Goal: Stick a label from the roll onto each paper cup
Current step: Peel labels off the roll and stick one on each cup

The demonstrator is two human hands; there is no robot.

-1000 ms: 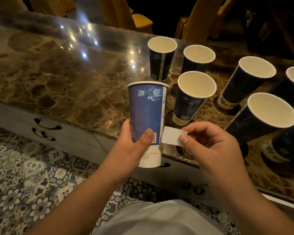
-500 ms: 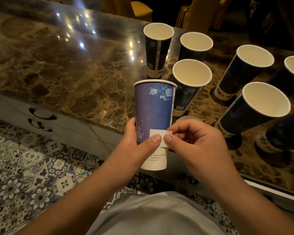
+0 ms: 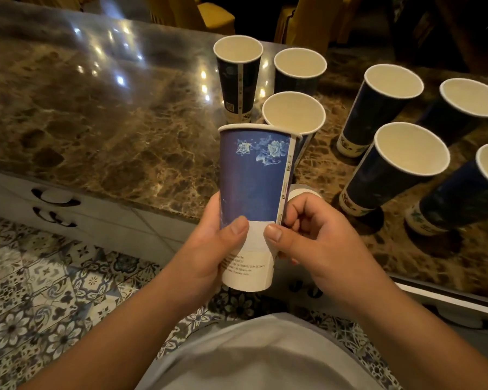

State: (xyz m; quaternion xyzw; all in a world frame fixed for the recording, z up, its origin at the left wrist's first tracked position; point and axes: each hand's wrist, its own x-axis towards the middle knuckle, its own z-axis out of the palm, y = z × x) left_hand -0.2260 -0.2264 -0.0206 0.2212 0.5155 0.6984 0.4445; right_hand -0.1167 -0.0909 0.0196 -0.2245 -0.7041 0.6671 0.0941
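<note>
Head view: the left hand [image 3: 209, 246] wraps the lower part of a blue cup [image 3: 254, 192], fingers behind, thumb across the front, holding it upright in the air just in front of the table [image 3: 96, 122] edge. A white label [image 3: 257, 236] lies flat on the front of the cup, right above the cup's white base band with small print. The left thumb tip presses the label's left edge. The right hand [image 3: 307, 235] is curled against the cup's right side, thumb tip on the label's right edge, the other fingers folded beside the seam; it pinches the cup and label rather than holding anything loose.

Just behind the right hand's knuckles a pale rounded piece [image 3: 304, 191] shows on the table; it may be the roll, but I cannot tell.

Seven more cups stand upright and open on the marble top: three [image 3: 293, 114] close behind the held cup, four [image 3: 400, 164] off to the right, near each other. None of these shows a label on the sides seen here.

Below the table edge is a drawer front [image 3: 54, 198] with dark handles, over a patterned tile floor [image 3: 40, 291]. The person's grey shirt [image 3: 259, 356] fills the bottom.
</note>
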